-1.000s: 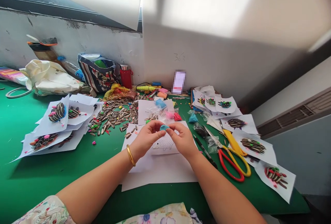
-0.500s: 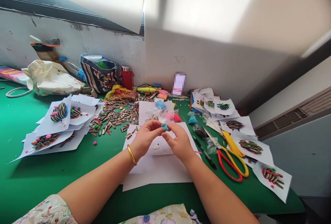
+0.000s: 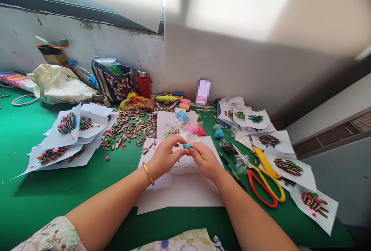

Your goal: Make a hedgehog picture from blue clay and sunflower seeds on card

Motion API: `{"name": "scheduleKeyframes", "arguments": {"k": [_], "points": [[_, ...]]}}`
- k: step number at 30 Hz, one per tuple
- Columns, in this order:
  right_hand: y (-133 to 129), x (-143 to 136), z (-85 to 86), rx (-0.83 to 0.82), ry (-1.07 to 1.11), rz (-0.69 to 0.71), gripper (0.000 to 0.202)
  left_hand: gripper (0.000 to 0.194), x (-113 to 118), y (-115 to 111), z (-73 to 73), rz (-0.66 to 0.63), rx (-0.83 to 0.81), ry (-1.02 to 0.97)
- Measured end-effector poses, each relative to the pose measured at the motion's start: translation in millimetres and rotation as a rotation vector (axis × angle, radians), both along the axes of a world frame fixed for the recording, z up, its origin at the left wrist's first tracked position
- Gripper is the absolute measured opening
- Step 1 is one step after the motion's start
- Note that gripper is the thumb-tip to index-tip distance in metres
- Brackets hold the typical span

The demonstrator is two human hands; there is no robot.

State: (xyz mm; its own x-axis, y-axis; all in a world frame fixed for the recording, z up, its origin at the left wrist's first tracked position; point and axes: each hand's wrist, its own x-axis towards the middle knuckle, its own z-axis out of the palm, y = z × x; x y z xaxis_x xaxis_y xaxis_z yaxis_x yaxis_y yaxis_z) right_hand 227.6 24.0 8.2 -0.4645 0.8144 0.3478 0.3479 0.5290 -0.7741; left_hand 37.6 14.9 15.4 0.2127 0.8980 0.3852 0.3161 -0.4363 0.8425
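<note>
Far left on the green tabletop [image 3: 43, 200]: overlapping stack of white paper cards [image 3: 89, 133], showing dark striped seeds and coloured clay-like bits; these look finished. Next, loose heap of black-and-white striped seeds [image 3: 145, 125]. Centre: bare left hand [image 3: 165, 154], thumb and index fingertips pinching a small soft blue clay-like lump [image 3: 188, 146]; bare right hand [image 3: 207, 162] pinches its other side. Lump is up above the white sheet with a black-outlined spiny animal [image 3: 187, 163], not on it. Visible part of that outline has no seeds or colour, so this one seems barely begun; rest is behind hands. Right: red-and-yellow-handled metal scissors [image 3: 252, 168] lying unused, then more seed-covered white paper cards [image 3: 307, 173], also apparently complete.
</note>
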Motion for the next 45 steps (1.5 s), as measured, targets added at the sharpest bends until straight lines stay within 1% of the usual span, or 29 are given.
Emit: {"name": "scheduleKeyframes", "arguments": {"k": [2, 5, 7, 9, 11, 13, 14, 17, 19, 20, 22, 24, 27, 29, 30, 33, 34, 36, 39, 42, 45], "points": [[0.4, 2.2, 1.4, -0.008, 0.010, 0.000, 0.040, 0.015, 0.8, 0.7, -0.5, 0.046, -0.068, -0.060], [-0.3, 3.5, 2.9, -0.006, 0.066, -0.060, 0.035, 0.025, 3.0, 1.6, -2.0, 0.080, -0.221, -0.228], [-1.2, 2.8, 2.6, -0.023, 0.106, -0.090, 0.036, 0.030, 4.3, 1.6, -2.4, 0.036, -0.299, -0.306], [-1.5, 1.8, 1.4, -0.032, 0.134, -0.116, 0.028, 0.032, 5.0, 1.1, -1.9, -0.025, -0.344, -0.340], [-1.1, 1.1, 0.2, -0.022, 0.150, -0.151, 0.019, 0.039, 4.6, 0.5, -0.8, -0.064, -0.367, -0.319], [-0.4, 0.5, -0.3, -0.016, 0.143, -0.164, 0.015, 0.048, 3.4, 0.3, 0.1, -0.060, -0.313, -0.225], [-0.2, 0.2, -0.1, -0.016, 0.130, -0.161, 0.013, 0.047, 2.5, 0.4, 0.3, -0.049, -0.251, -0.153], [-0.8, -0.8, 1.5, -0.005, 0.096, -0.141, 0.012, 0.027, 0.1, 1.2, -0.4, -0.006, -0.045, 0.069], [-1.4, -0.7, 2.2, -0.005, 0.110, -0.132, 0.013, 0.021, -0.8, 2.0, -1.6, 0.027, 0.014, 0.139], [-1.5, -0.1, 2.1, -0.018, 0.134, -0.132, 0.015, 0.021, -0.9, 2.3, -2.3, 0.043, 0.020, 0.136], [-0.7, 1.9, 0.5, -0.074, 0.209, -0.137, 0.018, 0.020, -0.2, 2.5, -3.4, 0.049, -0.001, 0.063], [1.4, 3.9, -2.6, -0.145, 0.280, -0.132, 0.025, 0.019, 1.6, 1.9, -3.7, 0.017, -0.047, -0.027], [4.7, 3.6, -7.6, -0.226, 0.284, -0.056, 0.034, 0.017, 5.5, -0.3, -2.6, -0.006, -0.090, -0.062], [5.8, 1.2, -9.3, -0.249, 0.223, -0.003, 0.036, 0.017, 8.0, -1.7, -1.3, -0.014, -0.119, -0.057], [5.9, -0.1, -9.2, -0.251, 0.192, 0.002, 0.036, 0.019, 8.9, -2.3, -0.6, -0.030, -0.140, -0.063], [5.7, -1.4, -6.2, -0.231, 0.146, -0.033, 0.035, 0.030, 9.9, -2.9, 1.0, -0.108, -0.203, -0.098], [5.8, -0.6, -4.6, -0.227, 0.146, -0.035, 0.036, 0.032, 9.6, -2.9, 1.2, -0.125, -0.221, -0.112], [6.4, 2.4, -1.9, -0.240, 0.170, 0.008, 0.040, 0.029, 8.5, -2.2, 0.7, -0.129, -0.256, -0.159], [7.4, 6.2, -0.7, -0.315, 0.268, 0.057, 0.049, 0.024, 6.7, -0.3, -2.6, -0.105, -0.300, -0.237], [7.6, 5.4, -2.3, -0.363, 0.284, 0.047, 0.057, 0.019, 6.7, 0.8, -5.2, -0.107, -0.284, -0.227], [7.6, 1.8, -3.5, -0.342, 0.237, 0.090, 0.052, 0.017, 7.8, -0.2, -3.0, -0.110, -0.238, -0.172]]}}
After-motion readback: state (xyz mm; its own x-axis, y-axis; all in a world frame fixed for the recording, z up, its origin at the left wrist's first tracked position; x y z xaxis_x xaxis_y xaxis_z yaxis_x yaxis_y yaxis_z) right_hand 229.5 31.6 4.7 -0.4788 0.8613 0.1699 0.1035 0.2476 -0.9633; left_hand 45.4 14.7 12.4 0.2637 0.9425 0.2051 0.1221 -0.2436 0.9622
